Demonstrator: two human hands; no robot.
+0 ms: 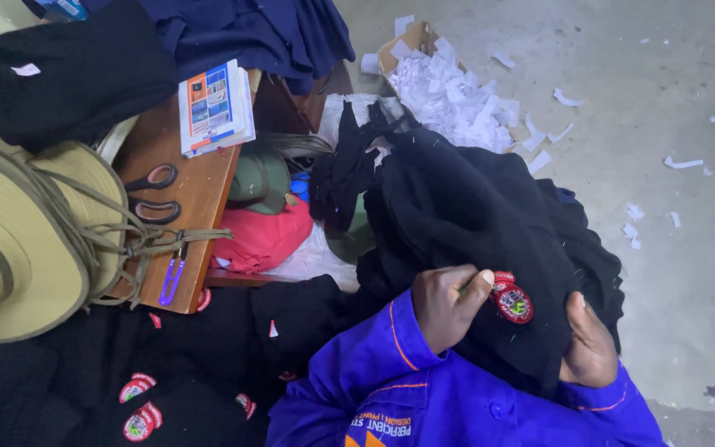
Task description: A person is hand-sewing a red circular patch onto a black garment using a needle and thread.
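Observation:
I hold a black garment (465,207) in front of me over my blue jacket (457,406). My left hand (448,302) pinches the cloth right beside a round red embroidered badge (513,300) on it; something thin may be between the fingers, but I cannot tell. On the other side of the badge my right hand (589,348) grips the garment's edge from below. The rest of the garment drapes away over a pile of dark clothes.
A wooden table (200,194) at left carries scissors (152,192), a purple thread snipper (173,277), a booklet (215,106) and tan brimmed hats (18,240). Black garments with red badges (138,410) lie at lower left. A cardboard box of white paper scraps (448,87) stands on the grey floor.

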